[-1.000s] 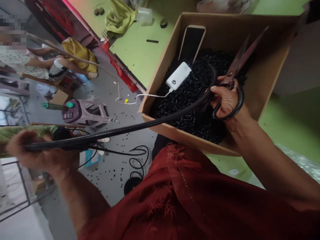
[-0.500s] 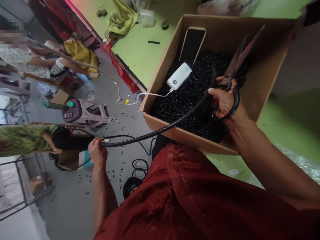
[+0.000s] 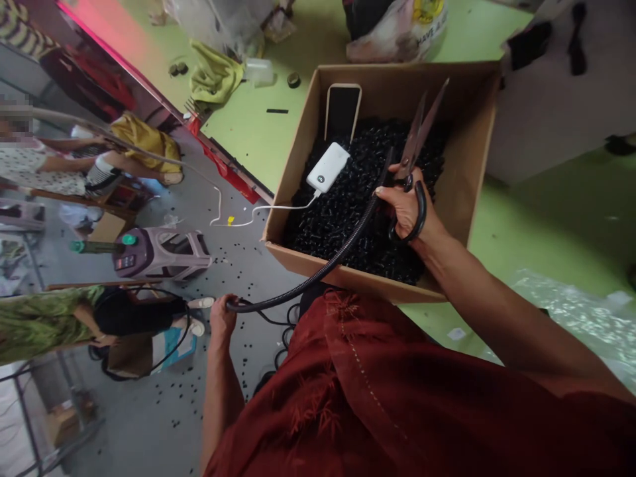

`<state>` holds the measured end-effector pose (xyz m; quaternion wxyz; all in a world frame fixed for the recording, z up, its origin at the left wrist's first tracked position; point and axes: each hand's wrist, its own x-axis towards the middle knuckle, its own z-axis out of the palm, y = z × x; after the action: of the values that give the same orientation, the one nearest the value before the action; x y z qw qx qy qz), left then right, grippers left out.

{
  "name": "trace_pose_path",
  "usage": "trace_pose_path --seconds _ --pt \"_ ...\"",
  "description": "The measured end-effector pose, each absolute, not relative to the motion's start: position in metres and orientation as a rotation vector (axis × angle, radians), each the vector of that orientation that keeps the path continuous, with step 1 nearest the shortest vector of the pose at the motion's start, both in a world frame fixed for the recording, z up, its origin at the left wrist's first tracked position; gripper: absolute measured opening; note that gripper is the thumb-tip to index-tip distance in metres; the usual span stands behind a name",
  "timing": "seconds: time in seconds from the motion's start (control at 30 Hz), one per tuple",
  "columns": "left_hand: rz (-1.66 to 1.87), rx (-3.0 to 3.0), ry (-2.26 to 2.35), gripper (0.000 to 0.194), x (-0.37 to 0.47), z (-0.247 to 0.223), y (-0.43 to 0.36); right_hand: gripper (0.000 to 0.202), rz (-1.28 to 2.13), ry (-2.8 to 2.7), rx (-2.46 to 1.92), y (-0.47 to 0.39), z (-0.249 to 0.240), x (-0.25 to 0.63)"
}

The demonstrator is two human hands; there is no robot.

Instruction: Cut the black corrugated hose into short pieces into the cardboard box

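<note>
My left hand [image 3: 222,319] is closed around a black corrugated tube [image 3: 318,270], low and to the left of the box. From there the tube curves up over the box's near edge to my right hand [image 3: 408,211]. That hand grips black-handled scissors [image 3: 416,138], blades slightly apart and pointing up and away, and its thumb lies against the tube near its upper end. Both are over a cardboard box [image 3: 479,179] holding a heap of short black pieces [image 3: 313,228]. A white power bank [image 3: 328,167] and a phone [image 3: 342,111] rest on the heap.
A white cable [image 3: 278,207] runs from the power bank over the box's left side. On the green table [image 3: 248,142] lie a yellow-green cloth [image 3: 213,76] and plastic bags [image 3: 397,33]. Two people sit at left near a purple-grey stool [image 3: 163,252]. Black bits litter the floor.
My left hand has come closer to the box and to my right hand, so the tube bends more. The scissors stay in my right hand. The whole view has shifted.
</note>
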<state>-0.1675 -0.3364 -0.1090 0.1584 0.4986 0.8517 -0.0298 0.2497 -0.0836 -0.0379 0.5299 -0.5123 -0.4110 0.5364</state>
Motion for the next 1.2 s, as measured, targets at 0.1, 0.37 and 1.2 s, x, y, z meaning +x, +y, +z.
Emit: trace_pose_path --seconds 0.1,0.37,1.2 --pt "-0.089 1.375 2.498 0.030 -0.177 -0.107 -0.328 0.046 1.280 -0.933 -1.255 -0.085 -0.038 0.246" --pt "-0.012 1.438 2.269 0.032 -0.151 -0.065 -0.264 0.049 1.340 -0.943 -1.343 -0.087 -0.047 0.243" --pt "0.752 0.458 0.896 0.017 0.089 0.022 -0.035 0.047 1.139 -1.355 -1.410 -0.137 -0.003 0.197"
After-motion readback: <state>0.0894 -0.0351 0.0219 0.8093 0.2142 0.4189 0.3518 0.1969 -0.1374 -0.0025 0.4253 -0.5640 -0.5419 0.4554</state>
